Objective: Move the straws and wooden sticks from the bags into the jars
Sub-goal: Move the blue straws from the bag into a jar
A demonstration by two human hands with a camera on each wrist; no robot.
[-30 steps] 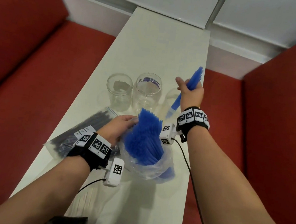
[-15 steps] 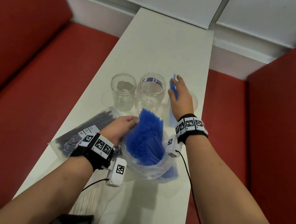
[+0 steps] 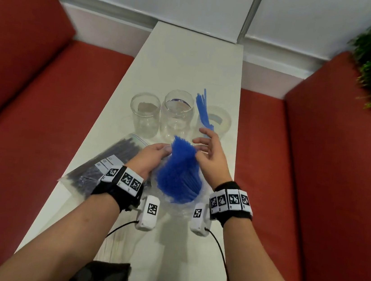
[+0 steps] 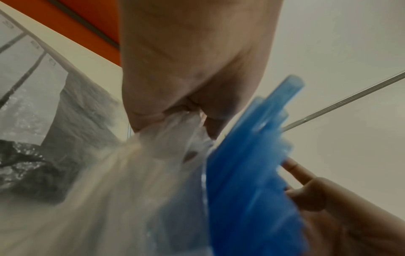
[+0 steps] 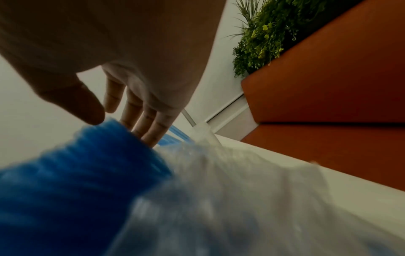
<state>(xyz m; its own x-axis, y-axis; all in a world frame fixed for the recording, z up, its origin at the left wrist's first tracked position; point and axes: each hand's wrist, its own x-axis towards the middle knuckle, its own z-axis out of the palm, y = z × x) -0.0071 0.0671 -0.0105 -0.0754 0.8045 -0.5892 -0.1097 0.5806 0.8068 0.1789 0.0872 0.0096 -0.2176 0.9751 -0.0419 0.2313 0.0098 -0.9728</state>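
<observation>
straws: big bunch of blue plastic straws (image 3: 179, 172) standing in a crinkly clear plastic bag (image 3: 171, 205), dead center of the white table (image 3: 190, 58)
left hand (image 3: 149, 159): at 9 o'clock of the bunch, pinching the bag's edge
right hand (image 3: 211, 156): at 3 o'clock, fingers loose and spread, brushing the straw tops, holding nothing
jars: three clear glass jars at 12 o'clock; the right jar (image 3: 220, 121) has a few blue straws (image 3: 204, 109) in it
other bag: black sticks in a zip bag (image 3: 103, 167) at 9 o'clock

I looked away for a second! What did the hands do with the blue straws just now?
The right hand put its small bunch of blue straws into the right jar, let go, and came back, open, to the big bunch in the clear bag. The left hand kept pinching the bag's edge. The other two jars and the dark bag stayed put.
</observation>
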